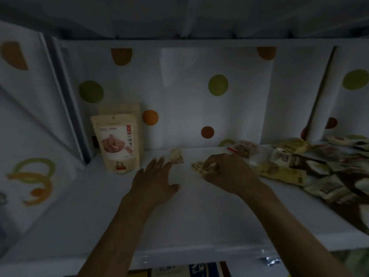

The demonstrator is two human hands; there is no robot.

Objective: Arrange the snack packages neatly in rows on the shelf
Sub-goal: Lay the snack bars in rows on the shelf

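- shelf [199, 216] under sorting, head view; light is dim, so i read fine detail with caution.
- progress: early, by my judgement. only the front pouch [117, 142] and the rear pouch [119, 108] stand upright, one behind the other, at the back left corner. that is the one orderly file i can make out.
- left hand [155, 182]: open, fingers spread low over the shelf, fingertips at the small packet [176, 155], which lies near the back wall just right of the pouches. i cannot confirm actual contact.
- right hand [229, 172]: fingers curled down, pinching the held packet [200, 168] at centre, between the small packet and the pile. i cannot tell whether it rests on the shelf or is just lifted.
- pile [295, 166]: loose snack packages heaped flat and overlapping across the right end of the shelf, unsorted. this is the bulk of the work left.
- count: standing pouches, two; small speckled packets out in the open, two; hands, two; packages in the pile, well over ten i judge, though overlap and blur prevent an exact tally.
- outstanding, as i see it: line the two small packets up beside the pouches, then draw from the pile until rows fill the bare middle of the shelf.
- dotted lining [179, 86]: covers the back and side walls; no task role.
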